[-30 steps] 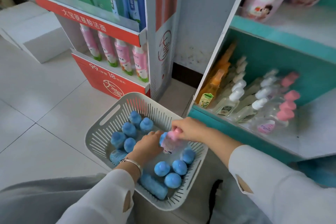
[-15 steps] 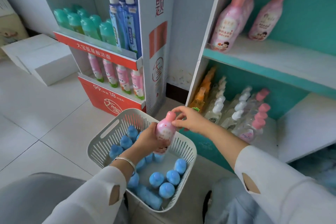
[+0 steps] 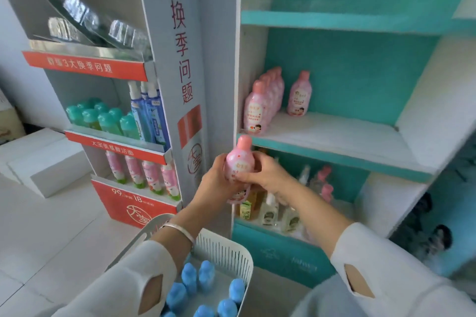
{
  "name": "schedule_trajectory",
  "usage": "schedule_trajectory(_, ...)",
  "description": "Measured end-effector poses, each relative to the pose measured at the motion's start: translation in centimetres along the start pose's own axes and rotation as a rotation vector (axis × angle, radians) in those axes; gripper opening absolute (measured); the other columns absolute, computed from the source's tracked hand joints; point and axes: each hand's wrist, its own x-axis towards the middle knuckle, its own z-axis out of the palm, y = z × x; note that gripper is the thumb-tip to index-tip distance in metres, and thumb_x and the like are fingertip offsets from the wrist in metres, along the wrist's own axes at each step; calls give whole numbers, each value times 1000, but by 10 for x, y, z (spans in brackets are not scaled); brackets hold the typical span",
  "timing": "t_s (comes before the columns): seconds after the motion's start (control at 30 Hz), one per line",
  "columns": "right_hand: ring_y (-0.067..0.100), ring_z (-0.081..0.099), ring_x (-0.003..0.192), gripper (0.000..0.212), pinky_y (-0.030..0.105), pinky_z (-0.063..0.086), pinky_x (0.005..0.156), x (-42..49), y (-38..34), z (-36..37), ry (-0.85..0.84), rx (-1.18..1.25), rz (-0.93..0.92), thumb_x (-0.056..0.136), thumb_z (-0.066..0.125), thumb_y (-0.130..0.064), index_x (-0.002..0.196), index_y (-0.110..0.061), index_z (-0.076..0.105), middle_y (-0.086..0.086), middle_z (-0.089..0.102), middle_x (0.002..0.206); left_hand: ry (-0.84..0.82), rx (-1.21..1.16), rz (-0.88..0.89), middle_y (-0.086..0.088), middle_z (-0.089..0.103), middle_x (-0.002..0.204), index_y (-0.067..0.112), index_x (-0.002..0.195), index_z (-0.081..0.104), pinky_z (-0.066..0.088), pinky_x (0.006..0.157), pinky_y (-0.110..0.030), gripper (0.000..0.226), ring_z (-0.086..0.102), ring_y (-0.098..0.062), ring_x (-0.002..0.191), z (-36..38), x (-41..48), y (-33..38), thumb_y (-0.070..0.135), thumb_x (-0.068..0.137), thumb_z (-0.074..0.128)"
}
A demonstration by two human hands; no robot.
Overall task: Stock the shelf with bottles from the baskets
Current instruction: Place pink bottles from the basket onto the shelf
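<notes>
**Pink bottle held upright below the front lip of the middle shelf**

You hold one pink bottle (image 3: pixel 238 165) between both hands, cap up, with its long axis close to vertical. Your left hand (image 3: pixel 215 183) wraps the body from the left and below; your right hand (image 3: pixel 268 175) closes its fingers (image 3: pixel 246 176) across the label from the right. Neither hand is spread. The bottle sits in front of the teal edge of the middle shelf (image 3: pixel 334 154), its cap level with that edge. The open board lies up, right and farther in. A row of matching pink bottles (image 3: pixel 262 105) stands at the shelf's left end, with a single one (image 3: pixel 298 96) just to their right and bare board beyond. Your right hand is nearer that free space. The white basket (image 3: pixel 226 252) with blue-capped bottles (image 3: pixel 198 278) lies below your left forearm. The placement probably calls for a lift over the lip while the bottle stays upright.
</notes>
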Motion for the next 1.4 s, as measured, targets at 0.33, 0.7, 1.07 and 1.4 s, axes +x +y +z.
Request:
schedule_trajectory(0.33, 26, 62, 106, 47, 46, 54, 90, 11, -45, -123, 415, 197, -110, 76, 77, -14, 117, -16, 54, 8, 63, 117, -32, 181, 264, -3, 40, 142, 22, 141, 30, 39, 104, -35, 60, 42, -22, 128, 38, 50, 104, 16, 89, 59)
schedule_trajectory(0.7, 30, 59, 108, 53, 40, 49, 90, 110, -29, -168, 573, -259, -24, 74, 77, -17, 120, -9, 51, 11, 62, 119, -114, 407, 242, -7, 39, 140, 19, 144, 28, 33, 104, -29, 58, 39, -25, 128, 75, 127, 98, 17, 91, 52)
schedule_trajectory(1.07, 28, 56, 115, 65, 33, 46, 90, 131, -12, -171, 515, -292, -81, 77, 75, -12, 134, -11, 43, 12, 59, 125, -118, 423, 221, -8, 45, 138, 20, 143, 31, 38, 103, -32, 58, 45, -25, 125, 92, 153, 82, 14, 89, 52)
schedule_trajectory(1.4, 28, 54, 114, 52, 34, 44, 92, 70, -19, -148, 573, -445, -95, 85, 67, -19, 132, -9, 48, 14, 54, 128, -56, 363, 235, -3, 54, 124, 18, 135, 44, 40, 97, -26, 44, 51, -18, 115, 61, 96, 87, 11, 92, 51)
